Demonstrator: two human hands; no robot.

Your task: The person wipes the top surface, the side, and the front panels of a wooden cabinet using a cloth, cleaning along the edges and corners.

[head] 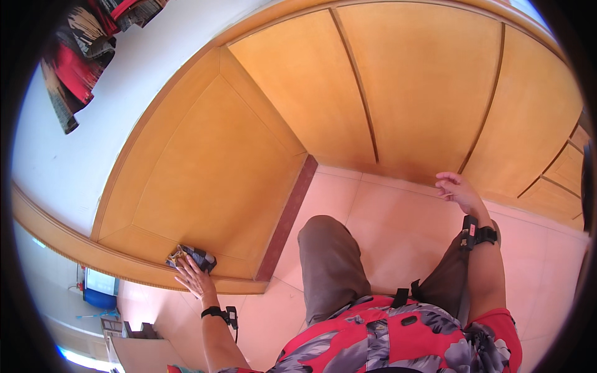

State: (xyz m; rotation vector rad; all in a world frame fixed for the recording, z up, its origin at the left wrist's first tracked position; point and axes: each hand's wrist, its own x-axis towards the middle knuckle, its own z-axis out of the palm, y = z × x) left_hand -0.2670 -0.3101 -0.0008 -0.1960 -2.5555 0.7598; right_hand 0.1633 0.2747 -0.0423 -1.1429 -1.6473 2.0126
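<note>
My left hand is spread over a bunched checked cloth, dark and grey, pressed against the lower part of an orange-brown wood panel beside its edge trim. The fingers lie on the cloth; whether they grip it does not show. My right hand hangs in the air above my right knee, fingers loosely curled and apart, with nothing in it. It is in front of the base of the wooden cabinet doors. Both wrists carry black strapped devices.
Pink floor tiles lie around my knees, with a dark red baseboard strip along the panel. Red and black patterned cloths hang at the upper left. Drawers stand at the right. A blue object shows beyond the wood trim.
</note>
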